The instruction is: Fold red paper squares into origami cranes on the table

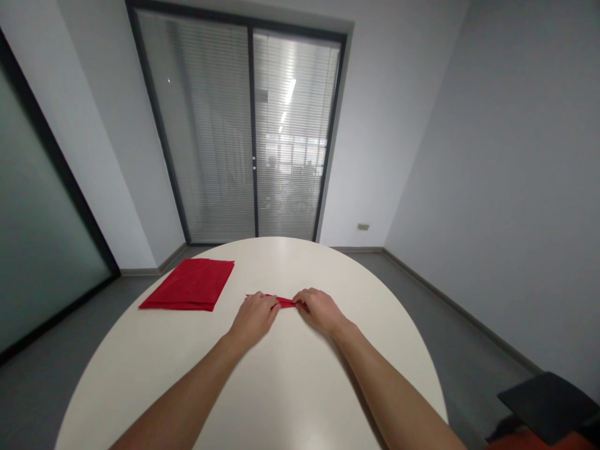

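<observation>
A narrow folded strip of red paper [285, 302] lies between my hands near the middle of the round white table. My left hand [257, 314] is closed over the strip's left part, and a small red tip pokes out beyond it. With thumb and fingers pinched, my right hand [319, 308] grips the strip's right end, which is mostly hidden under the fingers. Farther left rests a flat stack of red paper sheets [190, 284], apart from both hands.
The round white table [281, 381] has a curved edge all around. A dark chair part [550, 403] stands at the lower right. Behind the table are a glass partition with blinds [210, 137] and a grey wall [515, 156].
</observation>
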### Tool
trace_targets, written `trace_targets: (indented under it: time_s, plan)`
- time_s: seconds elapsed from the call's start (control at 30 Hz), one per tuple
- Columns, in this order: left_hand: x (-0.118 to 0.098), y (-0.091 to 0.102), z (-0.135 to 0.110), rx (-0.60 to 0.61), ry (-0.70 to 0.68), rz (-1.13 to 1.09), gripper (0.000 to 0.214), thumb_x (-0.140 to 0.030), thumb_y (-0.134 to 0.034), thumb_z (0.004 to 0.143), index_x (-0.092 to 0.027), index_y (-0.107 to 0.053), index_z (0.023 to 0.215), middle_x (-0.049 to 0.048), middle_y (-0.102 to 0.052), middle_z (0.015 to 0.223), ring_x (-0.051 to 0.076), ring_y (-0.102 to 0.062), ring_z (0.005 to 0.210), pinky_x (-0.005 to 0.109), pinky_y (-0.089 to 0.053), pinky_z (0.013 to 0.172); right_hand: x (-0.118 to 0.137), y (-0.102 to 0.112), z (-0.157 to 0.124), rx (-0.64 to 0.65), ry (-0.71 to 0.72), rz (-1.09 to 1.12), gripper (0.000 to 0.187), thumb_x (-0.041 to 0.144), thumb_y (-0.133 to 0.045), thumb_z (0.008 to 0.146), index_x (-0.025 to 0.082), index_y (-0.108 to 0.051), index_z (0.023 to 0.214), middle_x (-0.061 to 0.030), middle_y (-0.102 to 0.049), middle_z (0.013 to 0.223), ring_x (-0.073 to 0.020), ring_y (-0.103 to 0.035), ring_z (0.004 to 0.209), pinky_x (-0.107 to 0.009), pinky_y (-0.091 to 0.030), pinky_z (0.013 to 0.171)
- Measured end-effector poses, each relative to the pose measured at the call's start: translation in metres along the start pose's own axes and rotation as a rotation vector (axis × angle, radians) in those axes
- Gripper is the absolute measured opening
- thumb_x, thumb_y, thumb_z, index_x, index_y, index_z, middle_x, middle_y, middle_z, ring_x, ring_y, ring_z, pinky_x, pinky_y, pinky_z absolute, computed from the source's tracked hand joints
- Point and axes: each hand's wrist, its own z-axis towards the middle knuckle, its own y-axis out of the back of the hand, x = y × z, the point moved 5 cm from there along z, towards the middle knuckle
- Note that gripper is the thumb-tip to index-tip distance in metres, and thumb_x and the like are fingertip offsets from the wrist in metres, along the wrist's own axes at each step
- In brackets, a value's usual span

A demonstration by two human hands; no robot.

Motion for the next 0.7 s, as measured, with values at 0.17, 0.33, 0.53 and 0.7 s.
trace_targets:
  time_s: [0.17,0.33,0.53,0.7]
  plan:
    - [0.004,-0.003,0.001,0.032,0.059,0.082,0.031,-0.028,-0.041,0.101,-0.023,-0.07,0.108,0.0087,-0.071,0.095,0.024,-0.064,0.091,0.036,-0.045,0.086,0.001,0.0,0.0,0.008,-0.019,0.003,0.024,0.014,-0.049,0.093,0.022,-0.068,0.105,-0.0047,-0.073,0.1,-0.0187,-0.064,0.094,-0.027,-0.042,0.082]
    - [0.006,-0.006,0.002,0.049,0.073,0.099,0.029,-0.023,-0.044,0.099,-0.025,-0.066,0.118,0.0083,-0.07,0.097,0.024,-0.065,0.092,0.036,-0.045,0.086,0.001,0.001,0.0,0.009,-0.02,0.001,0.025,0.013,-0.048,0.093,0.022,-0.066,0.107,-0.0043,-0.071,0.1,-0.0178,-0.063,0.094,-0.027,-0.042,0.081]
    - [0.008,-0.007,0.003,0.041,0.082,0.093,0.027,-0.023,-0.049,0.097,-0.027,-0.067,0.116,0.0077,-0.07,0.096,0.024,-0.065,0.09,0.036,-0.046,0.084,0.005,0.004,0.0,0.031,-0.012,-0.042,0.028,0.012,-0.05,0.091,0.024,-0.069,0.108,-0.0045,-0.07,0.104,-0.0192,-0.063,0.097,-0.028,-0.042,0.083]
    - [0.009,-0.006,0.005,-0.012,0.046,0.032,0.025,-0.021,-0.051,0.095,-0.025,-0.073,0.107,0.0078,-0.071,0.097,0.024,-0.064,0.099,0.036,-0.047,0.088,0.029,0.003,-0.001,0.023,0.038,-0.034,0.032,0.022,-0.046,0.096,0.021,-0.067,0.12,-0.008,-0.068,0.122,-0.0234,-0.059,0.112,-0.034,-0.043,0.095]
